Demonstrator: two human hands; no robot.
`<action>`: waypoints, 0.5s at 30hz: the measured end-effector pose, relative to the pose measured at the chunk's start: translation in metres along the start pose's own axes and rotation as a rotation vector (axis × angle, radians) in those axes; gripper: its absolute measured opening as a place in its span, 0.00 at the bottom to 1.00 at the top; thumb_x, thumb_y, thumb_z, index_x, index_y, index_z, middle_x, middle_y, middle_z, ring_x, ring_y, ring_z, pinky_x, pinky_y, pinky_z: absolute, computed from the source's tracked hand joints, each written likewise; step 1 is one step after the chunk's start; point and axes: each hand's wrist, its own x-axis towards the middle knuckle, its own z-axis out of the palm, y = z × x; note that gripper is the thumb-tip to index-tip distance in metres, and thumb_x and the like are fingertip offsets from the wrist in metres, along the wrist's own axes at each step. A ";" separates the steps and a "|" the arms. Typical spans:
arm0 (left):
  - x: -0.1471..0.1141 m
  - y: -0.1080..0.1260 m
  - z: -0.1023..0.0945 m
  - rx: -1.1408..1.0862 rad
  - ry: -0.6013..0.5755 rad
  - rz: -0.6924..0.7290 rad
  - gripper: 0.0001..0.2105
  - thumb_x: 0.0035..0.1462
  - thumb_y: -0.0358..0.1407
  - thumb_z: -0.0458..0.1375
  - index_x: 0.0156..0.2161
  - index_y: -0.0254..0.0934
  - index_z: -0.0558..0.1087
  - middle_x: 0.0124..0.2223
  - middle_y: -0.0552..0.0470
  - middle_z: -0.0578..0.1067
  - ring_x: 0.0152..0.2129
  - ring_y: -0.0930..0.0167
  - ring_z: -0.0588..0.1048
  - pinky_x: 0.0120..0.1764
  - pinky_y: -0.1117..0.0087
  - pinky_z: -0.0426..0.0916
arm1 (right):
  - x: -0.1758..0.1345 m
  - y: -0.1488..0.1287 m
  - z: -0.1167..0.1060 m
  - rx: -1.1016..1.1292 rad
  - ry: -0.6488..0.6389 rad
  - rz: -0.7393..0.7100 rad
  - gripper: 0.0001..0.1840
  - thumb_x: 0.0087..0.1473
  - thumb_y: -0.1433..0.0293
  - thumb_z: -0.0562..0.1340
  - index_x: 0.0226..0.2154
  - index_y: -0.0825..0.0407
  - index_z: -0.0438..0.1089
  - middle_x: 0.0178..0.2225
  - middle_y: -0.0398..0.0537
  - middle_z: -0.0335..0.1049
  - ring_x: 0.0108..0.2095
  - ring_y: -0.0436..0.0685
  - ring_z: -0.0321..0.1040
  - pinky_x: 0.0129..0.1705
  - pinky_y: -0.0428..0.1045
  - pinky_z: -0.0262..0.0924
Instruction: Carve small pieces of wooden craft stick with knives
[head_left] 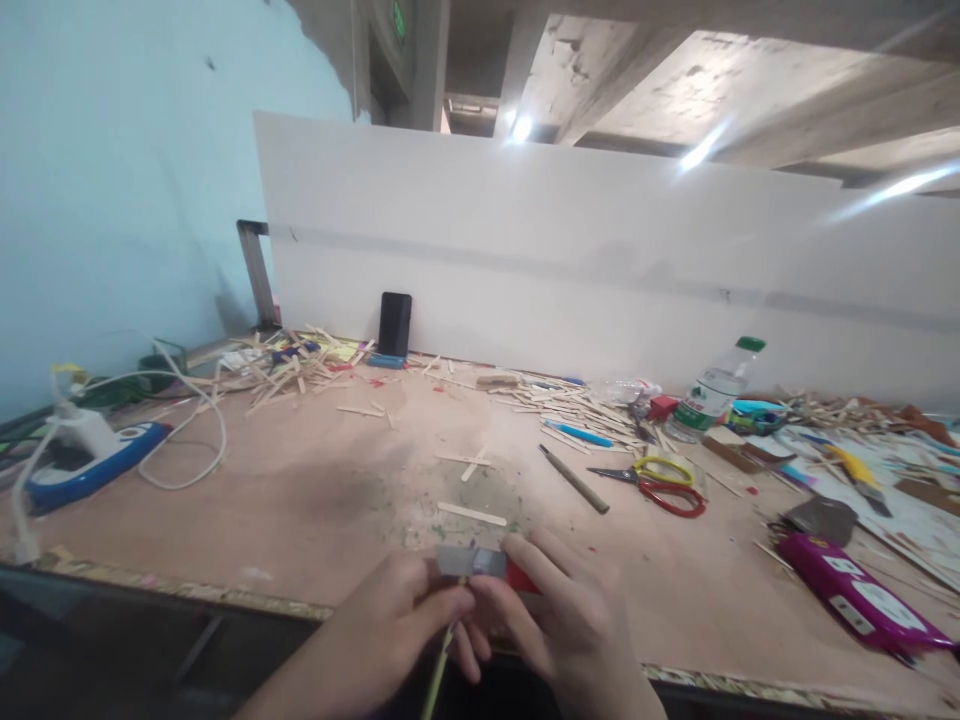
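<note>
My two hands meet at the table's front edge. My left hand is closed, its thumb and fingers pinching a thin yellow-green stick that slants down toward me. In my right hand is a red cutter with a wide, flat grey blade, mostly covered by the fingers. The blade lies across the top of the stick, close to the left thumb; whether it touches the stick is hard to tell. Just beyond the hands lie a loose flat wooden stick and two crossed wooden sticks.
On the right are scissors, a brown rod, a blue pen, a water bottle, a yellow knife and a purple packet. Stick piles line the back. A phone leans there; a power strip sits left.
</note>
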 end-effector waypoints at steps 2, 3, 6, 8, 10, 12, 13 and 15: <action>0.001 -0.001 -0.001 0.002 0.002 -0.006 0.24 0.63 0.59 0.63 0.38 0.36 0.75 0.35 0.46 0.82 0.30 0.65 0.81 0.41 0.66 0.75 | 0.000 0.000 0.000 -0.008 0.003 -0.006 0.14 0.77 0.59 0.66 0.40 0.51 0.74 0.30 0.36 0.69 0.25 0.48 0.67 0.27 0.45 0.66; 0.001 -0.002 -0.001 0.004 0.005 -0.006 0.24 0.63 0.59 0.62 0.38 0.36 0.75 0.35 0.46 0.82 0.30 0.65 0.81 0.41 0.66 0.75 | -0.001 0.001 0.000 -0.012 0.007 -0.010 0.14 0.77 0.59 0.66 0.40 0.51 0.74 0.30 0.36 0.69 0.25 0.48 0.67 0.27 0.45 0.66; 0.002 -0.003 -0.002 0.009 0.005 -0.006 0.27 0.62 0.62 0.63 0.37 0.36 0.76 0.35 0.45 0.83 0.29 0.66 0.81 0.41 0.66 0.75 | -0.002 0.002 0.000 -0.025 0.023 -0.011 0.13 0.77 0.59 0.67 0.42 0.51 0.74 0.30 0.36 0.69 0.26 0.48 0.67 0.27 0.45 0.66; 0.003 -0.004 -0.003 0.009 -0.001 -0.007 0.30 0.61 0.65 0.63 0.37 0.36 0.76 0.34 0.46 0.83 0.29 0.66 0.80 0.40 0.66 0.75 | -0.001 0.001 0.000 -0.029 0.022 -0.009 0.14 0.77 0.59 0.67 0.41 0.51 0.74 0.30 0.36 0.69 0.25 0.48 0.67 0.27 0.45 0.66; 0.004 -0.004 -0.003 0.005 -0.007 -0.012 0.32 0.60 0.68 0.64 0.36 0.36 0.77 0.33 0.46 0.82 0.29 0.66 0.80 0.39 0.66 0.75 | -0.001 0.001 -0.001 -0.034 0.012 -0.005 0.14 0.76 0.60 0.67 0.39 0.51 0.73 0.30 0.36 0.69 0.25 0.48 0.67 0.27 0.45 0.66; 0.005 -0.003 -0.004 0.000 -0.009 -0.019 0.34 0.59 0.71 0.64 0.35 0.35 0.77 0.32 0.46 0.82 0.29 0.66 0.81 0.39 0.66 0.75 | 0.001 0.000 -0.002 -0.040 0.001 0.003 0.15 0.76 0.60 0.68 0.38 0.51 0.73 0.30 0.36 0.69 0.26 0.48 0.67 0.28 0.45 0.67; 0.006 -0.003 -0.005 -0.003 -0.011 -0.020 0.35 0.58 0.71 0.64 0.36 0.35 0.78 0.32 0.46 0.82 0.29 0.65 0.81 0.40 0.66 0.75 | 0.002 0.000 -0.002 -0.043 -0.004 0.007 0.15 0.76 0.59 0.68 0.38 0.51 0.73 0.30 0.36 0.69 0.26 0.48 0.67 0.28 0.45 0.67; 0.007 -0.004 -0.005 -0.009 -0.013 -0.021 0.36 0.57 0.72 0.65 0.37 0.35 0.79 0.33 0.46 0.83 0.30 0.65 0.81 0.40 0.65 0.75 | 0.002 0.000 -0.002 -0.046 -0.009 0.014 0.16 0.76 0.59 0.68 0.37 0.51 0.73 0.30 0.36 0.69 0.26 0.48 0.67 0.28 0.45 0.67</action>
